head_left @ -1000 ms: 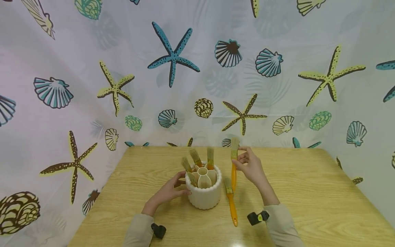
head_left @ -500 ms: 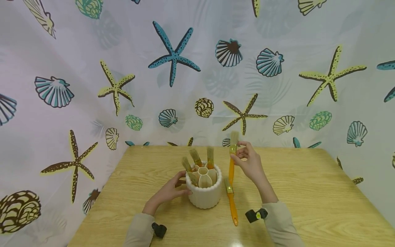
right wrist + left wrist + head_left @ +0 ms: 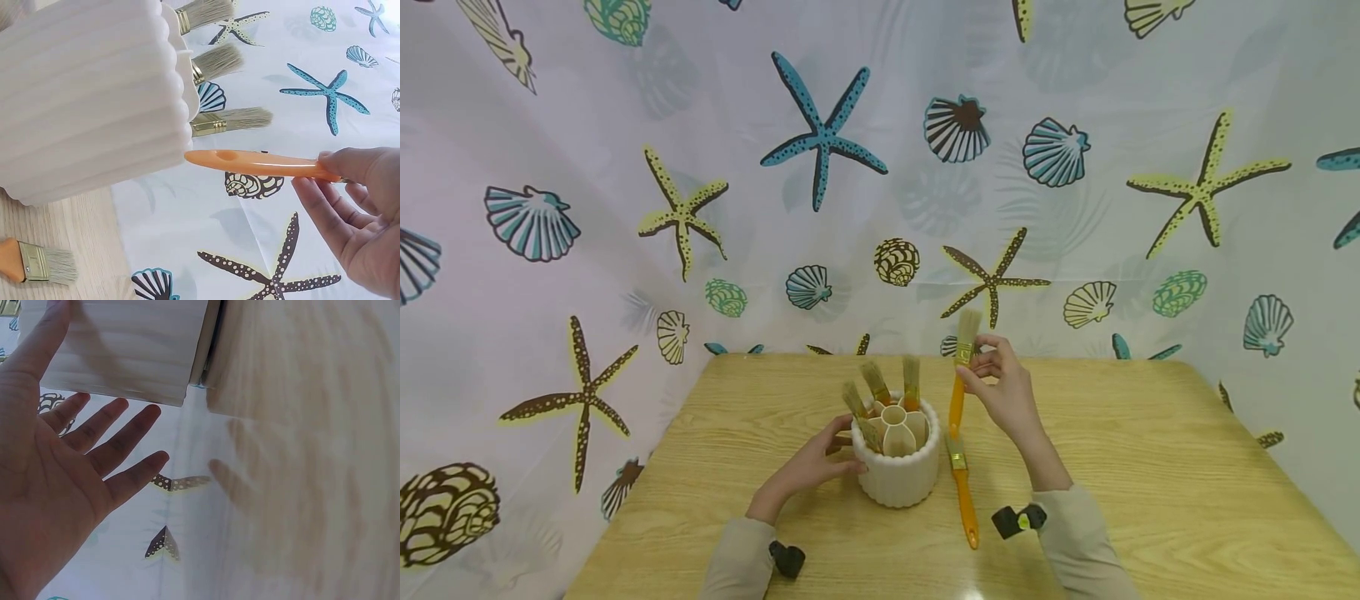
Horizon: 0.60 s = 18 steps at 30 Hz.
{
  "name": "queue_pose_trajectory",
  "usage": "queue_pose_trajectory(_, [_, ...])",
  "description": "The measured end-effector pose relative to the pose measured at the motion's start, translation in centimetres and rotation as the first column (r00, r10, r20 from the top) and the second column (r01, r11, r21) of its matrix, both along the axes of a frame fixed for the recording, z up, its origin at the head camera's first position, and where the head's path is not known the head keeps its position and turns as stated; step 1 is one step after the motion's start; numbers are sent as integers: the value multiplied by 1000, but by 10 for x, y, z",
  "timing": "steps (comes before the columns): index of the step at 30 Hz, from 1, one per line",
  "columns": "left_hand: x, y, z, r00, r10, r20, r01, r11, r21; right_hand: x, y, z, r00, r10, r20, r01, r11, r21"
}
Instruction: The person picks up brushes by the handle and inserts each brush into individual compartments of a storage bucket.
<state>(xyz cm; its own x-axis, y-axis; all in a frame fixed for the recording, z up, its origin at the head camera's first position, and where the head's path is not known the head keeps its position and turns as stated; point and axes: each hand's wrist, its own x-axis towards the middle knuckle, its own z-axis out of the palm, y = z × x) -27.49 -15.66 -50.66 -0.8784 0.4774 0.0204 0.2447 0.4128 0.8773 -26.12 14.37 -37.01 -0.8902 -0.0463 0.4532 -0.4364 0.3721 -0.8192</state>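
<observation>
A white ribbed pot [image 3: 898, 485] with petal-shaped compartments holds several paintbrushes [image 3: 875, 382], bristles up, at its back and left; the front and right compartments look bare. My left hand [image 3: 815, 458] is at the pot's left side, fingers spread and nearly straight, thumb against its wall [image 3: 125, 350]. Between thumb and fingers my right hand [image 3: 1009, 398] pinches a paintbrush [image 3: 957, 404] near its metal band, bristles up. The brush's orange handle [image 3: 256, 164] points down, its end close to the pot's rim in the right wrist view. Another orange-handled paintbrush [image 3: 966, 504] lies right of the pot.
The pot and the loose brush are on a wooden table [image 3: 1135, 467]. A white curtain [image 3: 850, 275] printed with starfish and shells stands behind the table and along both sides. Each wrist carries a small black camera [image 3: 787, 560].
My right hand has lifted the paintbrush and moved slightly left, toward the pot, and the handle now tilts with its end leftward. The left hand and the pot have stayed in place.
</observation>
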Motion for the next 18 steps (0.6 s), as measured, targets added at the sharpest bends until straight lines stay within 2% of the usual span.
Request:
queue_pose_trajectory(6, [0, 0, 0, 1000, 6, 6, -7, 1000, 2, -16, 3, -17, 1000, 8, -26, -9, 999, -48])
queue_pose_trajectory(8, [0, 1, 0, 1000, 5, 6, -5, 1000, 4, -17, 2, -18, 999, 11, -36, -13, 999, -53])
queue_pose_trajectory(12, [1, 2, 4, 1000, -2, 10, 2, 1000, 3, -15, -1, -14, 1000, 13, -21, -14, 997, -77])
queue_pose_trajectory(18, [13, 5, 25, 999, -22, 28, 22, 1000, 14, 2, -12, 5, 999, 41, -15, -42, 994, -101])
